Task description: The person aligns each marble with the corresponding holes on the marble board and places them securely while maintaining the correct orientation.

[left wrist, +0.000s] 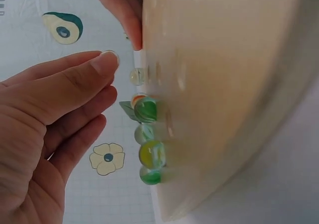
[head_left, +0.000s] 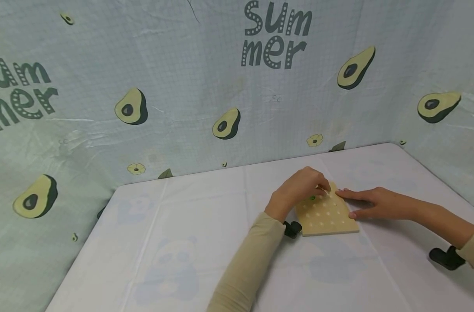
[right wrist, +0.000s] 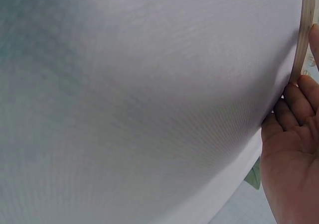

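A square light wooden board (head_left: pixel 330 222) with rows of shallow round dimples lies on the table. My left hand (head_left: pixel 302 186) is over its far left part. Between thumb and fingertips it pinches a small clear glass marble, mostly hidden by the thumb in the left wrist view. Several glass marbles with green, yellow and orange swirls, among them a yellow one (left wrist: pixel 151 154), sit in dimples along the board just past those fingers. My right hand (head_left: pixel 383 203) rests at the board's right edge, its index finger and thumb extended against it; the right wrist view shows fingers at the wooden edge (right wrist: pixel 300 50).
A white cloth with faint panda prints covers the table (head_left: pixel 197 234). Behind it hangs a pale curtain (head_left: pixel 174 65) printed with avocados and lettering. A black wrist-camera mount (head_left: pixel 293 229) sits by the left wrist near the board, another (head_left: pixel 447 258) below the right wrist.
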The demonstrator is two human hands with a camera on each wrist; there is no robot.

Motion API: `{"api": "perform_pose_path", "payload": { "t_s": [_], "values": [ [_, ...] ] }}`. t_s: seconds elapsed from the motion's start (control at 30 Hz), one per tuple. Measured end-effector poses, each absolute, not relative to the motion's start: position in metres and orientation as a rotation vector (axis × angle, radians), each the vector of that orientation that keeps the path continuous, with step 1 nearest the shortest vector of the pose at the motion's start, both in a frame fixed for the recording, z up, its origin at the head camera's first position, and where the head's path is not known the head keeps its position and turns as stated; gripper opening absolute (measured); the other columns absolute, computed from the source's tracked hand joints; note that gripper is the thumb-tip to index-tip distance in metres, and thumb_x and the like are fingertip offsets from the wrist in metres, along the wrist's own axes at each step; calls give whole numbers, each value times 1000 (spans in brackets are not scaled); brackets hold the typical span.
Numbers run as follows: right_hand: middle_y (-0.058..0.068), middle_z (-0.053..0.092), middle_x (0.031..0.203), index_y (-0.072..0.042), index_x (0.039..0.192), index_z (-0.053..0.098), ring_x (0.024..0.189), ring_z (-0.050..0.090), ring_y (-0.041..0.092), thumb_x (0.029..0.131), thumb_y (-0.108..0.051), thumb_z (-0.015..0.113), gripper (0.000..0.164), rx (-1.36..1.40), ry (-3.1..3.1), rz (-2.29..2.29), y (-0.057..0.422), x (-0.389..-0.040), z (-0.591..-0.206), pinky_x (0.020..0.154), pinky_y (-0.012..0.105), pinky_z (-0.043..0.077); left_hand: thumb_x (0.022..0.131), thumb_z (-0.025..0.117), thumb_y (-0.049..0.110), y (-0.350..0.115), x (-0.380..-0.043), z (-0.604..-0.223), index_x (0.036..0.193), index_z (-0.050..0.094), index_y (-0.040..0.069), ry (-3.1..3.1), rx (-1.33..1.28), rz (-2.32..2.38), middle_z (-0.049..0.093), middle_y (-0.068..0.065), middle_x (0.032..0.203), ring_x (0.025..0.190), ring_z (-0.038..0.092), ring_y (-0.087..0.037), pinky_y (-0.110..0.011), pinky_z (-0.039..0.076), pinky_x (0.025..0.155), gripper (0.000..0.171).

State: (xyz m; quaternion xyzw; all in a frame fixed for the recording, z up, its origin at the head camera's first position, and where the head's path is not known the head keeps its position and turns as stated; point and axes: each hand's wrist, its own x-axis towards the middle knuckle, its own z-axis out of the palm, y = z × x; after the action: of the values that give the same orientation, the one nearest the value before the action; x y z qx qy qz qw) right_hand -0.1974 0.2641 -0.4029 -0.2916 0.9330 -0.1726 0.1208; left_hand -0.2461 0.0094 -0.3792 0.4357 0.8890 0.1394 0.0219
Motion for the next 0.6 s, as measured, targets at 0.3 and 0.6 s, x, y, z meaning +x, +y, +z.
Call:
{"api": "perform_pose_path", "payload": {
  "t_s": [0.3,0.6],
  "values": [
    [18,46,154,-19,153,48,137,48,43,90,-61,66,79,-856,2714,-511,266,-198,-403,101,57,48,92,76,18,12,-247,-373,109,81,17,2740,1263,432,75,10,105,88,61,4,-7,45,75,18],
    [22,43,155,-18,154,47,138,43,48,89,-62,67,80,-806,2696,-530,265,-199,-406,102,63,44,93,75,17,15,-247,-373,110,81,18,2746,1228,367,75,9,107,86,60,3,-8,45,73,18]
  ]
}}
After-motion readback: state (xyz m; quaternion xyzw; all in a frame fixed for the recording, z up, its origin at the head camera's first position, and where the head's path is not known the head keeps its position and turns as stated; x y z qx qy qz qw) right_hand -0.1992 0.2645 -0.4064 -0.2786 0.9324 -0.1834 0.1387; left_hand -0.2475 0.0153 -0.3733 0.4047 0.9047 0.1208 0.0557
